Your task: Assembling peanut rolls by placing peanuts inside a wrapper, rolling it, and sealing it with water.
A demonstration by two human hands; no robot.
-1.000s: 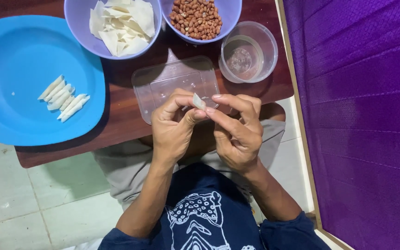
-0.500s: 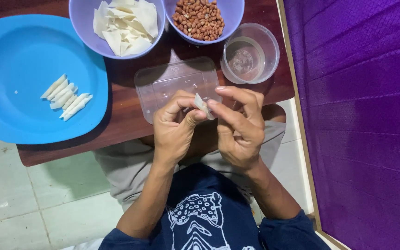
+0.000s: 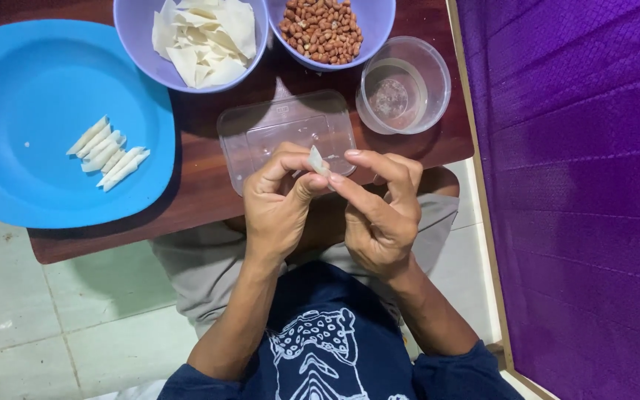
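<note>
Presently both hands are raised over the near edge of the dark wooden counter (image 3: 201, 207), working one small pale wrapper piece (image 3: 318, 159). The left hand (image 3: 279, 204) has thumb and forefinger pressed together on the piece's lower edge; the right hand (image 3: 379, 215) closes its fingers (image 3: 350, 185) on the same piece from the other side. The piece stands above a clear rectangular plastic lid (image 3: 261, 137) lying flat on the counter.

Judgement on the rolling in hand: it looks best done with even, light pressure from both thumbs, keeping the roll tight and the edge aligned so that whatever filling it holds (not visible) stays enclosed. Too hard a pinch could tear the thin sheet.

Count of items:
- One blue plate (image 3: 31, 89), left, carrying finished rolls (image 3: 105, 153); about seven, lying side by side, though the exact number is hard to tell.
- Two lilac bowls: one (image 3: 131, 30) with a heap of cut wrapper sheets (image 3: 205, 37), uncountable; the other (image 3: 379, 22) with peanuts (image 3: 321, 28), many.
- One clear round cup (image 3: 403, 83), seemingly holding a little liquid.
- One purple cloth (image 3: 579, 185), right.
</note>
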